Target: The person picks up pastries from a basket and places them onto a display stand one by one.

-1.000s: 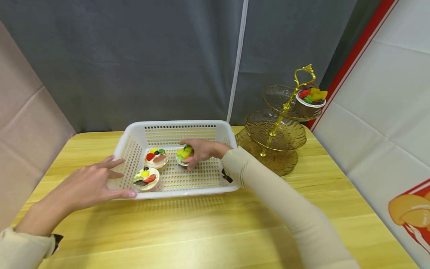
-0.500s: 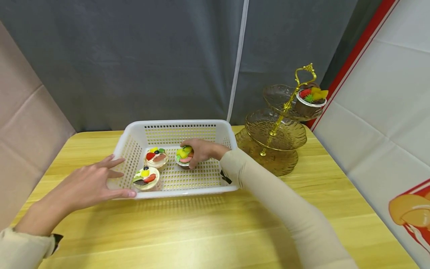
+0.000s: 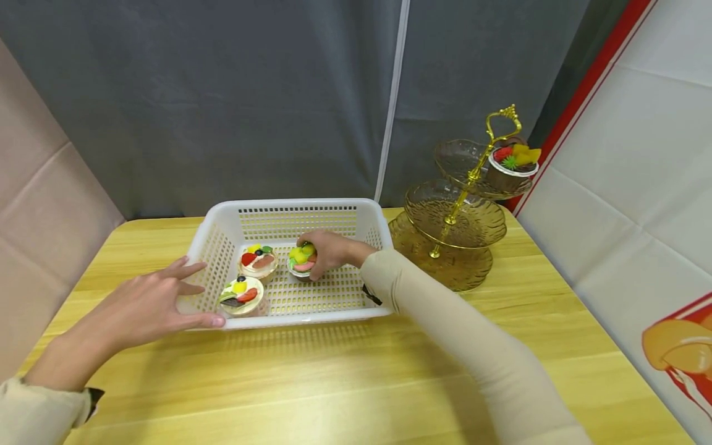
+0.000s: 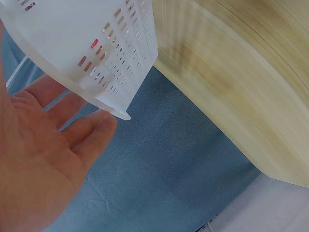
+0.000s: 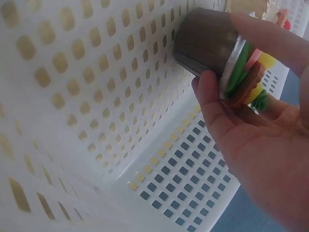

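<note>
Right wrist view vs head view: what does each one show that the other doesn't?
Right wrist only: the palm side of the right hand, and most of the side of the brown cup; head gets just a sliver of it below the rim.

Head only: the left hand, the tiered stand and the cupcake on its top tier.

Both: the right hand holding a fruit-topped cupcake inside the white basket.
</note>
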### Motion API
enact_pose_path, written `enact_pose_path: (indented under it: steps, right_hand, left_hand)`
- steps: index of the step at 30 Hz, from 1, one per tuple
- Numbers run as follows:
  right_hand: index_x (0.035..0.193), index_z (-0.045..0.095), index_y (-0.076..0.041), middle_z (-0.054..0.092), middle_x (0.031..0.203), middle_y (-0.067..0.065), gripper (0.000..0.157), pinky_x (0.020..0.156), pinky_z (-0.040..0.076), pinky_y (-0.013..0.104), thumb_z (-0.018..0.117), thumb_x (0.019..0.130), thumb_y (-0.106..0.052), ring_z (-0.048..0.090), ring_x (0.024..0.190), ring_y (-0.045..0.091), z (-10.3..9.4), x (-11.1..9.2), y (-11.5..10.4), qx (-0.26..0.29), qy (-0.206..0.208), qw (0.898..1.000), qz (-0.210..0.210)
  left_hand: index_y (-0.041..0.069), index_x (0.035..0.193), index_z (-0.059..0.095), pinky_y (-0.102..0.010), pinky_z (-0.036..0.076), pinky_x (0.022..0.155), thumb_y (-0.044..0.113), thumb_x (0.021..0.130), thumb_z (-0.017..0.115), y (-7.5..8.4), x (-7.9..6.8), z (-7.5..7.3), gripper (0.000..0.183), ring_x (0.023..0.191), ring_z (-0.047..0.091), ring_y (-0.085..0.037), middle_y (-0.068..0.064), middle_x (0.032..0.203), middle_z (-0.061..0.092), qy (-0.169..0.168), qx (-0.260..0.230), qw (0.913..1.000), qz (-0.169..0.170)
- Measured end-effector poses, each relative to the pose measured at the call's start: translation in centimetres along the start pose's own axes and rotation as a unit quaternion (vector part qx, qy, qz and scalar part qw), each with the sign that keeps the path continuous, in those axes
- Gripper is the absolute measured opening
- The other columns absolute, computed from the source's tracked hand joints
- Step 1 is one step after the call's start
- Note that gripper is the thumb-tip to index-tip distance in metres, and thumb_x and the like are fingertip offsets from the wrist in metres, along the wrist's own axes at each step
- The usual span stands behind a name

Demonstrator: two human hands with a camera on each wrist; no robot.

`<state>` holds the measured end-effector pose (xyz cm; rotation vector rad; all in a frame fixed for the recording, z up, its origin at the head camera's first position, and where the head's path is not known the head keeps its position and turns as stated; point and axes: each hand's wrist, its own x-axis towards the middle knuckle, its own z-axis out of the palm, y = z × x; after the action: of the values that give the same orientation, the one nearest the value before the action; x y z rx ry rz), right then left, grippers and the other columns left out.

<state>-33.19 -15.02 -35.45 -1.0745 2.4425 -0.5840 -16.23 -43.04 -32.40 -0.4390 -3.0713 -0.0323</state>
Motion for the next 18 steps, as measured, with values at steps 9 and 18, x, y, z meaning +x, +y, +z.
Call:
enact_pose_path:
  steps: [9, 18]
  right_hand:
    - [0.143, 0.048, -0.004, 0.057, 0.123, 0.008, 0.071, 0.083, 0.044, 0.025, 0.079, 0.079, -0.01, 0.054, 0.097, 0.016, -0.14, -0.03, -0.07, 0.01, 0.005, 1.0, -0.009]
    - [0.135, 0.052, -0.004, 0.058, 0.118, 0.007, 0.066, 0.082, 0.044, 0.023, 0.082, 0.076, -0.01, 0.054, 0.095, 0.016, -0.33, -0.09, -0.39, 0.06, 0.02, 0.997, -0.033]
  left_hand:
    - [0.005, 0.111, 0.077, -0.063, 0.049, 0.074, 0.08, 0.073, 0.064, 0.04, 0.1, -0.01, 0.086, 0.12, 0.053, -0.054, -0.022, 0.145, 0.05, -0.003, 0.003, 1.0, 0.001]
    - [0.005, 0.111, 0.077, -0.064, 0.048, 0.075, 0.08, 0.074, 0.064, 0.01, 0.03, 0.01, 0.085, 0.121, 0.052, -0.054, -0.022, 0.145, 0.05, -0.002, 0.004, 1.0, 0.002]
